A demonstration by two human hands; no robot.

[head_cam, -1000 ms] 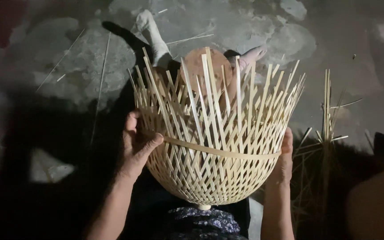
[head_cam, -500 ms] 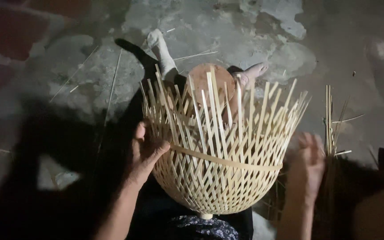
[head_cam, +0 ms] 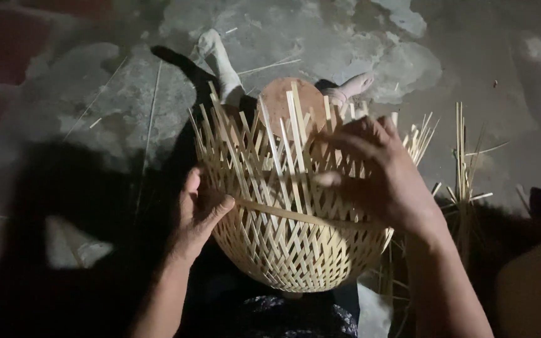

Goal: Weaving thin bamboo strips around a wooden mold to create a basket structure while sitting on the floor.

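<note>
From the head camera, you are holding a half-woven bamboo basket in your lap, its rounded bottom toward you and its loose strip ends fanning up and away. Your left hand is gripping the basket's left wall just as it was a second ago, thumb lying along the horizontal band, fingers curled behind the weave.

Your right hand is what has changed: it was cupping the basket's right side, then lifted clear beside it, and is now coming across the front of the upright strips near the rim. Its fingers are loosely bent and blurred with motion, so I cannot tell whether they are pinching a strip; they seem empty.

Right of the basket, spare bamboo strips are lying on the concrete floor.
</note>
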